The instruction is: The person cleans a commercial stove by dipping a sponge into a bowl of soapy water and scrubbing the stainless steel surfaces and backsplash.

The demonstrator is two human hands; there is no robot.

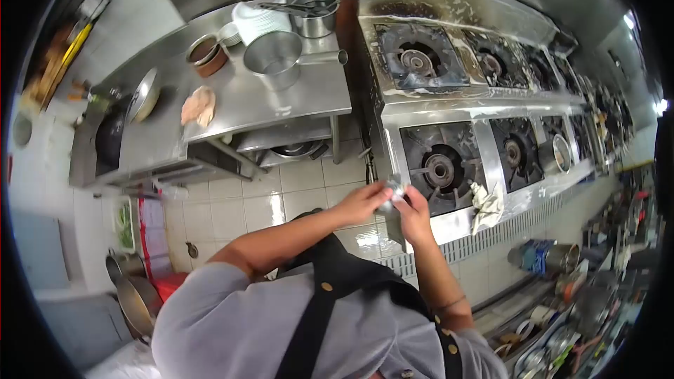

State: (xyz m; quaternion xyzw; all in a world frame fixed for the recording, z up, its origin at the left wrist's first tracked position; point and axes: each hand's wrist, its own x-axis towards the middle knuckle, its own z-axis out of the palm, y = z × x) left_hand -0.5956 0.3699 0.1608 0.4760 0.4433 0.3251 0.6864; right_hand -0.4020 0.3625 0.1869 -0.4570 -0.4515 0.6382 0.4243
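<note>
My left hand [364,202] and my right hand [413,212] meet in front of my chest, fingers closed round a small, shiny, partly clear item [395,187]. Its exact nature is too small to tell. Both hands are above the tiled floor, just left of the front burner [441,168] of the stove. A pale crumpled cloth [487,205] lies on the stove's front edge, to the right of my right hand.
A steel table [232,109] at the upper left bears a saucepan [272,56], stacked plates [260,22], a copper-coloured pot [208,57] and a pinkish cloth-like item [199,106]. Shelves with utensils stand at the lower right. Large pans [135,302] are at the lower left.
</note>
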